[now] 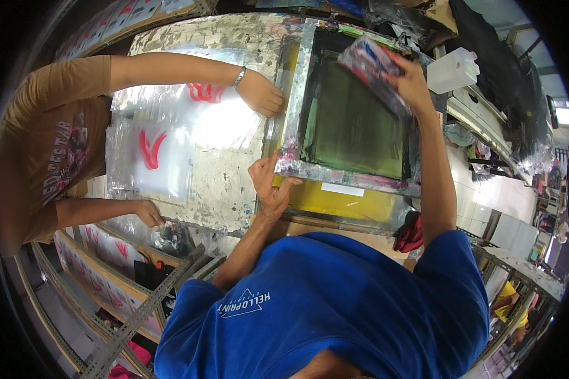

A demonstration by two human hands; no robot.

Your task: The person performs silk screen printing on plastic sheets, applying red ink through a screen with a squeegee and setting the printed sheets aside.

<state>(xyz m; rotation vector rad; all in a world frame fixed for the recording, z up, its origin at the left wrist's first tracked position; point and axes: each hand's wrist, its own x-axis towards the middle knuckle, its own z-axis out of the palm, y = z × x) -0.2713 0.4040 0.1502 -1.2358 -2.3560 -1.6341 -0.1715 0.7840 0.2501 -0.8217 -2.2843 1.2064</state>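
A screen-printing frame (291, 101) with ink-stained metal edges and a dark green mesh (357, 120) lies over a yellow base sheet (341, 202). My left hand (272, 189) grips the frame's near left corner, thumb below the edge and a finger along its side. My right hand (411, 82) is closed around an ink-smeared squeegee (376, 69), which slants over the far right part of the mesh and is slightly blurred. A white slip (342, 189) shows just below the frame's near edge.
At left, a co-worker's hand (261, 93) is beside the frame; the other hand (148, 213) is by a crumpled plastic bundle (169, 237). Clear sheets with red prints (150, 151) cover the worktable (234, 205). A white jug (454, 71) stands right; racks (101, 278) stand lower left.
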